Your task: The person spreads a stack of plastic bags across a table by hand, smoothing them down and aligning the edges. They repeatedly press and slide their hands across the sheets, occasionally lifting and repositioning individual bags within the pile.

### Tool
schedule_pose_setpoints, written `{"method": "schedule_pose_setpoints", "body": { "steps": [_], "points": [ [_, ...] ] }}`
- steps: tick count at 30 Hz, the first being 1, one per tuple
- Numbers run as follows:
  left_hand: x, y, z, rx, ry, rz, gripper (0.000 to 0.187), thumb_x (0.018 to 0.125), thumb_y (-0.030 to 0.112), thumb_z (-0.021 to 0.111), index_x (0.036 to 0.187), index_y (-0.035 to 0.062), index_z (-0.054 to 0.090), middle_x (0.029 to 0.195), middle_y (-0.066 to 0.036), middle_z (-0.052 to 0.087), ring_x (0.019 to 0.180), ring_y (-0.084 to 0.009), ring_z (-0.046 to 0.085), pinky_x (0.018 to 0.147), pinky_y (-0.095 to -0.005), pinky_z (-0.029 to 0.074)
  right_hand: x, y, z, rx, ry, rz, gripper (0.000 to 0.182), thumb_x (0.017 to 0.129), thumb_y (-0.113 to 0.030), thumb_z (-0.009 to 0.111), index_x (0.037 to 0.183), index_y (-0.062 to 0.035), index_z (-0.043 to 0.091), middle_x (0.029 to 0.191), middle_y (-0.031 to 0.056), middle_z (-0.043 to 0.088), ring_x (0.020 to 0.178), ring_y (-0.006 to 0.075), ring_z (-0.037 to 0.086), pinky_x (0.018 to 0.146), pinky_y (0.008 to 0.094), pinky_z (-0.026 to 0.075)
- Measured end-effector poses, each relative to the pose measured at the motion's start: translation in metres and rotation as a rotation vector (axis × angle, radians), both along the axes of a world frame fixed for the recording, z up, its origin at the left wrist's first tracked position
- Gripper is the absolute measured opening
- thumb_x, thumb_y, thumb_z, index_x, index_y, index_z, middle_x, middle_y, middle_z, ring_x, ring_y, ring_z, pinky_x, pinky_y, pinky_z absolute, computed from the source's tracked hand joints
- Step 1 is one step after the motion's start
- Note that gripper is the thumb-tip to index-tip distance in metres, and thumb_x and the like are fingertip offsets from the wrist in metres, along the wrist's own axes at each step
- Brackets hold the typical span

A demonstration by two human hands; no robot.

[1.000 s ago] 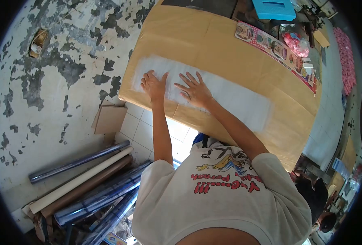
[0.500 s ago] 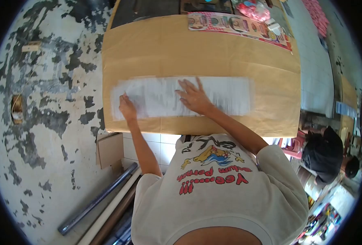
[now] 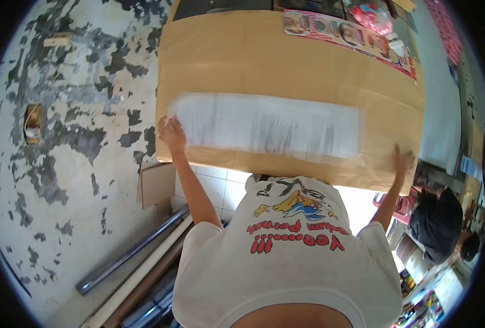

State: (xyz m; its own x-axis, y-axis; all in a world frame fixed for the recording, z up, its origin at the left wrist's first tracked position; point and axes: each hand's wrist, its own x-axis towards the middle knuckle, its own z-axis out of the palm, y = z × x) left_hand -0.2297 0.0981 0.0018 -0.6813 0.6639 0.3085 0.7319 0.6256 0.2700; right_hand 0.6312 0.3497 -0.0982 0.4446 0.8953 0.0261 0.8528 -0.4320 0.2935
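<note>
A long, whitish sheet (image 3: 226, 123) with dark smeared streaks lies across the brown paper covering (image 3: 215, 60) of the table, blurred by motion and slanting down slightly to the right. At its left edge my left hand (image 3: 173, 136) is closed, fingertips on the border of the sheet. My right hand (image 3: 402, 161) is off the sheet, over the brown paper near the table's right front corner. Its fingers are blurred but apart, with nothing visible in them.
Printed pink strips (image 3: 351, 38) and a pink plastic bag (image 3: 372, 21) lie at the back right. A peeling wall (image 3: 89, 180) stands on the left, with several long rolls (image 3: 138, 290) below. Someone in black (image 3: 436, 224) sits at the right.
My right hand has left the middle of the sheet and swung right to the table's edge. My left hand has shifted to the sheet's left border. The sheet has turned slightly.
</note>
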Motion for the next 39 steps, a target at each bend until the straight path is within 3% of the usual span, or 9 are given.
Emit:
{"method": "schedule_pose_setpoints", "body": {
  "steps": [5,8,13,16,24,25,27,30,39],
  "points": [
    [-0.022,0.001,-0.049,0.266,-0.077,0.056,0.040,0.104,0.031,0.043,0.092,-0.0006,0.063,0.102,-0.020,0.066,0.100,-0.0401,0.060,0.088,-0.0501,0.045,0.058,-0.001,0.027,0.245,0.259,0.112,0.096,0.078,-0.076,0.060,0.127,0.0065,0.054,0.122,0.0335,0.058,0.116,0.0459,0.056,0.097,0.0461,0.047],
    [-0.019,0.007,-0.037,0.183,-0.120,0.131,0.038,0.103,0.030,0.042,0.093,-0.0014,0.063,0.097,-0.023,0.065,0.093,-0.0436,0.061,0.082,-0.0523,0.046,0.110,0.013,0.013,0.019,0.510,0.060,0.101,0.072,-0.076,0.067,0.136,0.0004,0.051,0.133,0.0251,0.056,0.124,0.0429,0.053,0.103,0.0495,0.043],
    [-0.023,0.010,-0.038,0.111,-0.064,0.155,0.038,0.103,0.030,0.043,0.093,-0.0011,0.062,0.092,-0.025,0.065,0.088,-0.0461,0.061,0.077,-0.0556,0.045,0.104,-0.012,0.016,0.430,0.661,0.065,0.048,0.081,-0.040,0.081,0.105,0.0000,0.070,0.091,0.0087,0.073,0.083,0.0113,0.065,0.078,0.0264,0.050],
    [-0.021,0.013,-0.038,0.108,-0.054,0.173,0.038,0.103,0.031,0.043,0.093,-0.0014,0.062,0.093,-0.025,0.065,0.087,-0.0458,0.061,0.077,-0.0564,0.045,0.105,-0.017,0.029,0.451,0.931,0.045,0.057,0.081,-0.045,0.078,0.115,-0.0011,0.069,0.106,0.0132,0.072,0.099,0.0207,0.068,0.088,0.0337,0.051],
    [-0.021,0.012,-0.045,0.116,-0.014,0.151,0.035,0.103,0.029,0.044,0.096,-0.0008,0.062,0.094,-0.024,0.064,0.089,-0.0450,0.059,0.079,-0.0548,0.046,0.147,0.016,0.056,0.254,0.700,0.196,0.025,0.083,-0.022,0.072,0.102,-0.0054,0.071,0.094,0.0132,0.072,0.089,0.0271,0.069,0.082,0.0358,0.053],
    [-0.023,0.011,-0.045,0.112,-0.010,0.163,0.035,0.103,0.028,0.044,0.097,-0.0009,0.062,0.094,-0.024,0.064,0.089,-0.0449,0.059,0.079,-0.0546,0.046,0.146,0.027,0.073,0.233,0.681,0.173,0.024,0.083,-0.018,0.071,0.103,-0.0049,0.069,0.093,0.0129,0.072,0.089,0.0278,0.069,0.082,0.0363,0.053],
    [-0.035,0.003,-0.068,0.112,0.047,0.117,0.034,0.103,0.027,0.043,0.099,-0.0012,0.061,0.094,-0.024,0.063,0.089,-0.0454,0.059,0.079,-0.0544,0.046,0.161,0.041,0.116,0.006,-0.002,0.805,0.045,0.072,-0.007,0.069,0.116,-0.0108,0.058,0.087,0.0043,0.061,0.078,0.0247,0.065,0.077,0.0347,0.052],
    [-0.018,0.003,-0.037,0.162,-0.096,0.173,0.032,0.103,0.028,0.042,0.103,0.0005,0.060,0.097,-0.025,0.065,0.090,-0.0465,0.060,0.078,-0.0542,0.046,0.070,0.048,0.245,0.176,0.885,0.109,0.023,0.095,-0.018,0.056,0.117,-0.0113,0.055,0.083,-0.0035,0.048,0.065,0.0079,0.045,0.055,0.0247,0.038],
    [-0.016,-0.008,-0.016,0.176,-0.094,0.118,0.026,0.101,0.028,0.050,0.111,0.0057,0.061,0.098,-0.022,0.069,0.090,-0.0434,0.064,0.077,-0.0501,0.049,-0.099,0.028,0.462,0.156,0.946,0.515,0.035,0.099,-0.030,0.057,0.128,-0.0100,0.055,0.071,-0.0089,0.035,0.058,0.0007,0.031,0.050,0.0211,0.023]
  ]
}}
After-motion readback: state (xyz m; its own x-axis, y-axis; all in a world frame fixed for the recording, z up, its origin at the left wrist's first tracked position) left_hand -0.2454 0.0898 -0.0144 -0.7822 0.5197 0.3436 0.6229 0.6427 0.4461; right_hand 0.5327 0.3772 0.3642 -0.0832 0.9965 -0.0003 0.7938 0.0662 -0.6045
